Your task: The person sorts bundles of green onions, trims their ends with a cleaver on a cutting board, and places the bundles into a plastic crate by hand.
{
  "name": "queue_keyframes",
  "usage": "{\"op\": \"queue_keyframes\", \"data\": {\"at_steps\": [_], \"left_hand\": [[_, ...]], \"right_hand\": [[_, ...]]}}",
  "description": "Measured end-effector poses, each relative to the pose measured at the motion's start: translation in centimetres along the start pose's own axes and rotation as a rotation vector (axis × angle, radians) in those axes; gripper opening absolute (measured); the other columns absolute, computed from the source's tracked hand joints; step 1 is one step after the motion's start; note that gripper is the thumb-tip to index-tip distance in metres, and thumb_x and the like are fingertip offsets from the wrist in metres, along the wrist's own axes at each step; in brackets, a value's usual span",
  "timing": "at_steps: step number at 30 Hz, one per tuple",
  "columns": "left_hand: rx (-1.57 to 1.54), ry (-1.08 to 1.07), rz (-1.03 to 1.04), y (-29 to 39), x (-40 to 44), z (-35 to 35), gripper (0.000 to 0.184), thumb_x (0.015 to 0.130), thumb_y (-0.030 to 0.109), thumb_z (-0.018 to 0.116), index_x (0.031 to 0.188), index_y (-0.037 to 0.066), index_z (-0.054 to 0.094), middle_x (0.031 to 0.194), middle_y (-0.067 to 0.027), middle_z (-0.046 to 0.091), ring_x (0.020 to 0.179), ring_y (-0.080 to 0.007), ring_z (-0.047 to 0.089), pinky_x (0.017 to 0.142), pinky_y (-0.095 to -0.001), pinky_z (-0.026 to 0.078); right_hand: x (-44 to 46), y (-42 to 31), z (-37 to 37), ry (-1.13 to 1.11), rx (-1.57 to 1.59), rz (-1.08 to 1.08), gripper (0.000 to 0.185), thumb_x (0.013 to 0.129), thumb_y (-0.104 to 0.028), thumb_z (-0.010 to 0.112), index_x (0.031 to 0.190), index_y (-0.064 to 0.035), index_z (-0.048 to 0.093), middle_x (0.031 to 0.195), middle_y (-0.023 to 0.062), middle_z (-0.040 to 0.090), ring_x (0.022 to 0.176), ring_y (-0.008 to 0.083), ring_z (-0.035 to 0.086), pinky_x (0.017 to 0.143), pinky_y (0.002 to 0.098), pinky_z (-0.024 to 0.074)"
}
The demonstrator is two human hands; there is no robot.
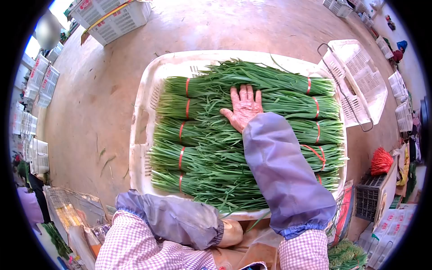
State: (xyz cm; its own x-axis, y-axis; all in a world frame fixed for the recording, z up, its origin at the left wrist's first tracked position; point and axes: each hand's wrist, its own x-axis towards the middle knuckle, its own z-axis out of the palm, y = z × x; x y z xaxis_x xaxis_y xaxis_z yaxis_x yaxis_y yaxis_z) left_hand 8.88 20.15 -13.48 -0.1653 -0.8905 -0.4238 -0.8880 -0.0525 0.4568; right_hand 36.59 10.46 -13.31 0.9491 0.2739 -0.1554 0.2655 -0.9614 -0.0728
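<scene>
Bundles of long green leaves point(216, 157) lie in rows in a white plastic crate point(143, 135), tied with red bands near both ends. My right hand point(244, 108) rests palm down on the upper bundles, its fingers spread and pointing away from me. My left hand point(231, 233) is low at the crate's near edge, below the bundles; only its back shows and its fingers are hidden. Purple sleeve covers are on both forearms.
An empty white crate point(355, 76) with a metal handle stands right of the full one. Stacked white crates point(119, 24) are at the upper left. A black crate point(369, 198) and red bands point(381, 161) are at the right. More greens point(346, 255) lie at lower right.
</scene>
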Motion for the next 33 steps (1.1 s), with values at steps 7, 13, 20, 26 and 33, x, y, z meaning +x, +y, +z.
{"op": "queue_keyframes", "data": {"at_steps": [7, 13, 20, 26, 33], "left_hand": [[-0.076, 0.225, 0.002, 0.4, 1.8, 5.7, 0.024, 0.087, 0.012, 0.052, 0.071, 0.005, 0.067, 0.062, -0.0083, 0.056, 0.054, -0.0176, 0.058, 0.051, -0.0312, 0.050], [0.307, 0.116, 0.126, -1.1, -2.0, 3.3, 0.030, 0.100, 0.013, 0.035, 0.090, 0.005, 0.062, 0.076, -0.0019, 0.051, 0.066, -0.0063, 0.052, 0.067, -0.0217, 0.046], [-1.268, 0.042, 0.123, -1.2, -0.7, 6.0, 0.021, 0.098, 0.009, 0.048, 0.097, 0.003, 0.068, 0.084, -0.0079, 0.064, 0.074, -0.0135, 0.061, 0.071, -0.0255, 0.050], [-0.672, -0.224, 0.025, -1.4, 0.1, 0.9, 0.019, 0.083, 0.010, 0.061, 0.098, 0.006, 0.073, 0.089, -0.0144, 0.071, 0.082, -0.0286, 0.069, 0.073, -0.0368, 0.054], [-0.611, -0.108, 0.173, -1.6, -1.4, -5.5, 0.026, 0.085, 0.021, 0.061, 0.103, 0.004, 0.069, 0.086, -0.0183, 0.070, 0.079, -0.0357, 0.067, 0.071, -0.0440, 0.052]], "right_hand": [[-4.8, -0.4, -2.6, 0.184, 0.456, -0.528, 0.058, 0.093, -0.042, 0.056, 0.139, -0.0073, 0.047, 0.139, 0.0186, 0.048, 0.133, 0.0324, 0.042, 0.115, 0.0521, 0.0239], [1.2, 8.8, -5.6, 0.861, 0.448, 0.178, 0.048, 0.096, -0.032, 0.057, 0.135, -0.0035, 0.051, 0.128, 0.0211, 0.056, 0.127, 0.0347, 0.047, 0.107, 0.0545, 0.0298], [1.5, 3.0, -5.9, -0.092, 0.244, -0.136, 0.069, 0.097, -0.055, 0.042, 0.154, -0.0191, 0.026, 0.160, 0.0128, 0.022, 0.150, 0.0329, 0.011, 0.119, 0.0597, 0.0003], [-4.5, -4.7, -5.0, -0.111, 0.326, -0.754, 0.043, 0.090, -0.042, 0.059, 0.122, -0.0126, 0.062, 0.117, 0.0089, 0.064, 0.124, 0.0247, 0.052, 0.115, 0.0638, 0.0176], [-23.8, 6.8, -6.9, 0.382, 0.589, -0.298, 0.028, 0.085, -0.020, 0.068, 0.110, -0.0095, 0.065, 0.087, 0.0112, 0.065, 0.081, 0.0304, 0.065, 0.075, 0.0447, 0.0513]]}}
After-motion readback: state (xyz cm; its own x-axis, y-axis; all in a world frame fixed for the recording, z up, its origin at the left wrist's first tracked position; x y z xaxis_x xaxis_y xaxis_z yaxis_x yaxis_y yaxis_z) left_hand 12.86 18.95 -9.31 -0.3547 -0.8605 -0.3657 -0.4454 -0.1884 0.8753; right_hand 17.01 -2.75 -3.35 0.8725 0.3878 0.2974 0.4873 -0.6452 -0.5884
